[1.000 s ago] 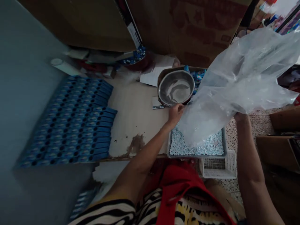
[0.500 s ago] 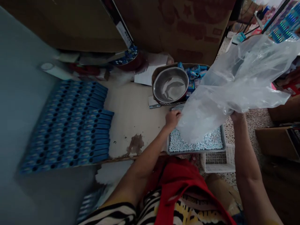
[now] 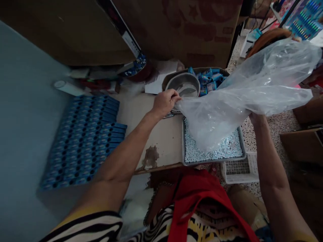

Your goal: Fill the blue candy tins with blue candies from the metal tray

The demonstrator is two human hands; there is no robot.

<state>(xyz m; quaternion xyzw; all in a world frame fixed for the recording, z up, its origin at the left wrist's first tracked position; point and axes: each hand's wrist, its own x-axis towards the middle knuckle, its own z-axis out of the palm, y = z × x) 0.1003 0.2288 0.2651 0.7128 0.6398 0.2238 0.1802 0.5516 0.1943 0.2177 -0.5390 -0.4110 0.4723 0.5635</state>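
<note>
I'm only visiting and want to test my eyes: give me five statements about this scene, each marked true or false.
1. The left hand pinches an edge of the plastic bag. True.
2. The tray below the bag is empty. False: the tray holds many small pale-blue and white pellets.
3. The rows of blue boxes are at the person's right. False: the blue boxes are at the left.
4. Blue packets show beside the metal bowl. True.
5. The person's apron is green. False: the apron is red.
</note>
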